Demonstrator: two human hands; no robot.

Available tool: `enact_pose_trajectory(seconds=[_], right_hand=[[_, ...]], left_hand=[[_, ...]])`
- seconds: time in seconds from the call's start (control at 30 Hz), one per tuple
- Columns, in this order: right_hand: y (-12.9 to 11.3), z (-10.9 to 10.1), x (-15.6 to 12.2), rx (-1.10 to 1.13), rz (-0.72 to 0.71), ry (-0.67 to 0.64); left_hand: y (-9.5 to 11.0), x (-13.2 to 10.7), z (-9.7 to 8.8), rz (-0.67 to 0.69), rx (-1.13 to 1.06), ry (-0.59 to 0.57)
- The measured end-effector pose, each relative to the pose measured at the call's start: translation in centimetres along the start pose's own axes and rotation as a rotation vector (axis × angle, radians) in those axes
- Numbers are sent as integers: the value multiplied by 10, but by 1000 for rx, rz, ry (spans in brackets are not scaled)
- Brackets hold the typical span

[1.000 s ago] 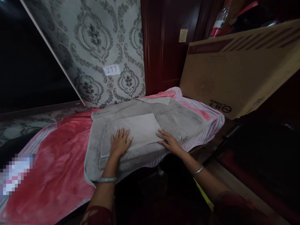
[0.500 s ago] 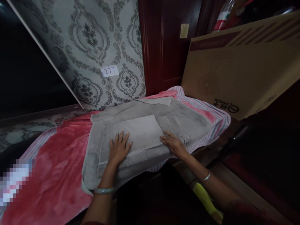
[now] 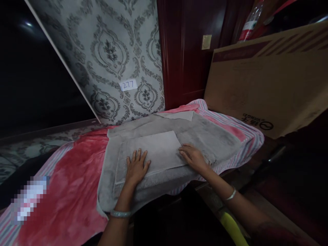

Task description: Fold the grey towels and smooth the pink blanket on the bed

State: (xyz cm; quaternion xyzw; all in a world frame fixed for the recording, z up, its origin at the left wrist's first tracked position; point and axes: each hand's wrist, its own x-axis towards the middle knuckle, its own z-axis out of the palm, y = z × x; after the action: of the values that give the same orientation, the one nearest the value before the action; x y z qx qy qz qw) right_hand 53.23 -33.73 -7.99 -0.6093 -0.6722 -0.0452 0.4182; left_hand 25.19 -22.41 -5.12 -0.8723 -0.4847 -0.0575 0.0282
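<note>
A grey plush cloth (image 3: pixel 215 133) lies spread out, with a smaller folded piece of grey cloth (image 3: pixel 159 147) on top of it, its smooth, paler side up. My left hand (image 3: pixel 137 167) rests flat on the left part of the folded piece, fingers spread. At its right edge, my right hand (image 3: pixel 194 158) touches the fabric with fingers stretched out and slightly bent; the underside of these fingers is hidden. Under the grey cloth is a red plush blanket (image 3: pixel 69 184) with a striped border (image 3: pixel 252 136). Near the wall, one corner of the grey cloth (image 3: pixel 183 115) is folded over.
A large cardboard box (image 3: pixel 269 78) stands at the right, with a plastic bottle (image 3: pixel 249 25) behind it. A dark screen (image 3: pixel 43 75) is on the left. Patterned wallpaper (image 3: pixel 110 51) bears a paper label (image 3: pixel 128 84) reading 277. Something yellow-green (image 3: pixel 233 227) is low by my right arm.
The whole view has shifted, so the scene sits a little further right and lower. Both hands stay at about the same places on the folded cloth.
</note>
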Motion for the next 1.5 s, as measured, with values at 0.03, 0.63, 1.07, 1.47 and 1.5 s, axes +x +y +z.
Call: enact_pose_trajectory(seconds=[0.03,0.63,1.07,1.47,1.5], right_hand=[[-8,5,14,-33,15,-40],[-57,114,108,-258,111,-507],[-123,156,154,-182,-94,-585],[-44,120,129,-331,217,-487],[-34,112,124,-362,242,-477]], left_hand=[[0,0,-1,-1,-11,-5],[-46,64,14,-158,-29,85],[-81,71,41,-200,-808,442],[-68,67,28,-211,-530,303],[-68,67,28,-214,-541,301]])
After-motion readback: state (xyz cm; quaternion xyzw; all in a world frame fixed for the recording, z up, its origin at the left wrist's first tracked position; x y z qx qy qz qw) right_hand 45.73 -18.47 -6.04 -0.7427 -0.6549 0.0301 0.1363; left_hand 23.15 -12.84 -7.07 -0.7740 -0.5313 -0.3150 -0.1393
